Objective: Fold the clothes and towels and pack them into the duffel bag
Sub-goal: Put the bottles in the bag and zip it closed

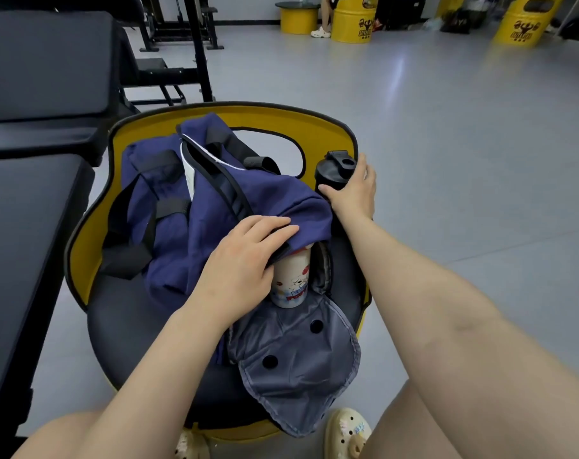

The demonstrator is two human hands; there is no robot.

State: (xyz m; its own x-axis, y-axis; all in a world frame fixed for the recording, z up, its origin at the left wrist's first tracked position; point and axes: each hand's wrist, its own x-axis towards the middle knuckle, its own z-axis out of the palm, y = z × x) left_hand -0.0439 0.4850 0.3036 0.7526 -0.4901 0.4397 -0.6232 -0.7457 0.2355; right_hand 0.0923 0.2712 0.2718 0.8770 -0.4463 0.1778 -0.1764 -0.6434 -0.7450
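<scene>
While right hand (354,190) grips bottle (331,175).

Floor (447,144): smooth, grey, a bit shiny.
Left side: black padded benches (32,67).
Far back: yellow barrels (352,23), black metal frames (195,44).

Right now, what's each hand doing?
Left hand: grips the navy duffel bag's end-pocket edge.
Right hand: holds the black shaker bottle.

The cup's (289,281) top is hidden under the duffel bag (215,207); the black bottle's (334,175) base is out of sight
</scene>
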